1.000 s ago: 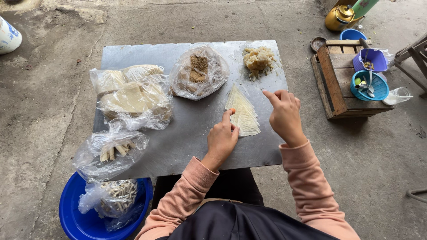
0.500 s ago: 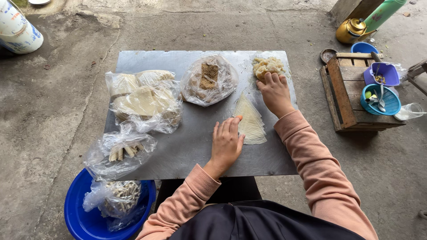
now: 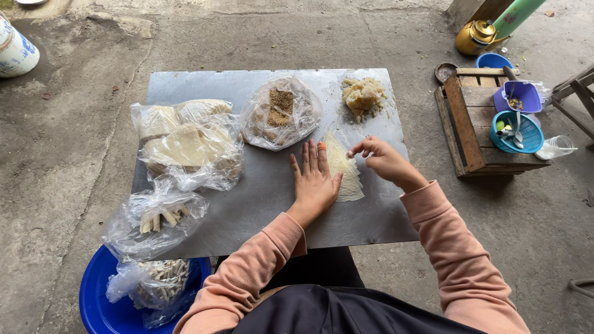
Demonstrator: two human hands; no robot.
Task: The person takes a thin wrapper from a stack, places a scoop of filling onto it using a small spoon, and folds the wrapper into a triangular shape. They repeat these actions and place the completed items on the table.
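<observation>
1. Pressing flat, the left hand (image 3: 314, 182) lies spread on the bench (image 3: 247, 204), fingers apart, its thumb side touching the left edge of the wrapper stack (image 3: 344, 170).
2. Right hand (image 3: 383, 161) hovers over the stack's right side, fingertips pressed together in a pinch; what it pinches is too small to tell.
3. Wrapper stack is a pale triangular pile, point toward the far edge, sitting right of bench centre, between the two hands.
4. Filling heap (image 3: 364, 94) sits near the far right corner, just beyond the stack, apart from it.
5. Open room: bare metal in front of the left hand's wrist down to the near edge, and a strip along the right edge beside the right hand.
6. Bench left half is crowded: bag of crumbs (image 3: 279, 112) at centre far side, bag of wrappers (image 3: 185, 145) left, bag of rolled sticks (image 3: 158, 219) overhanging the near left corner.
7. Blue basin (image 3: 102, 306) on the floor below that corner, holding another bag of sticks (image 3: 154, 281).
8. Bare concrete floor all round; wooden crate (image 3: 461, 117) to the right carrying a blue basket (image 3: 529, 133) and purple tub (image 3: 523, 96), brass kettle (image 3: 475, 37) behind it.
</observation>
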